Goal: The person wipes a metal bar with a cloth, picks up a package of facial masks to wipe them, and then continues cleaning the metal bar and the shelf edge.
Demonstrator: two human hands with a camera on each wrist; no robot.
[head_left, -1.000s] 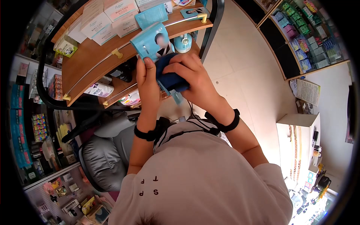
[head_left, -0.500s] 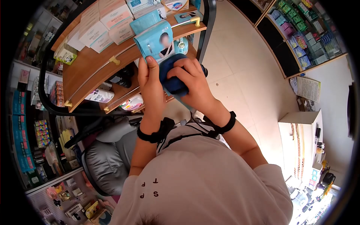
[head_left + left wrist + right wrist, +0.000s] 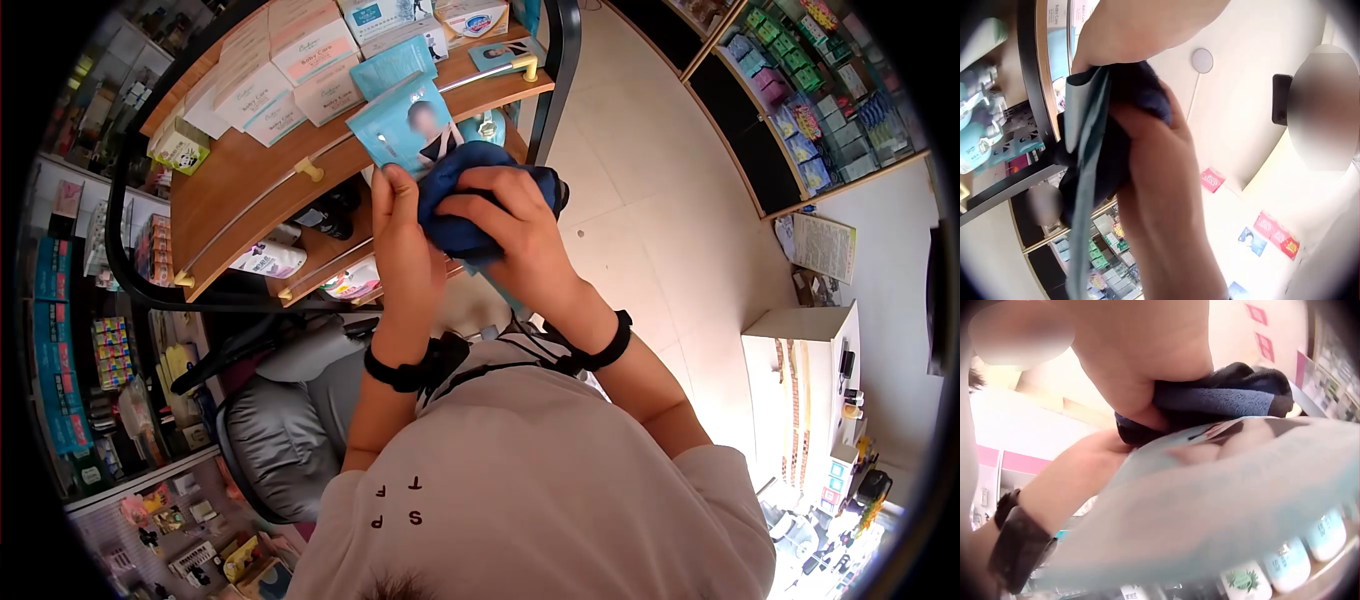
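A light blue flat packet [image 3: 398,122] with a picture of a person on its front is in my left hand [image 3: 402,235], thumb over its near edge. My right hand [image 3: 520,225] grips a bunched dark blue cloth [image 3: 455,238], its fingers curled over the folds. The cloth lies against the packet's face and covers its lower right part. In the right wrist view the packet [image 3: 1210,494] spreads wide below the cloth [image 3: 1222,403]. The left wrist view shows the packet [image 3: 1087,162] nearly edge-on, with the right hand [image 3: 1163,162] behind it.
A wooden shelf rack [image 3: 235,195] with a black frame stands just beyond my hands. It bears white boxes [image 3: 250,90], another light blue packet [image 3: 393,68] and bottles lower down. A grey padded chair [image 3: 275,430] is at my left. A glass display case [image 3: 830,90] stands far right.
My right hand and the cloth have shifted slightly right across the packet, and the cloth bunches out further past the fingers. The packet's tilt has changed a little. Both hands keep their hold.
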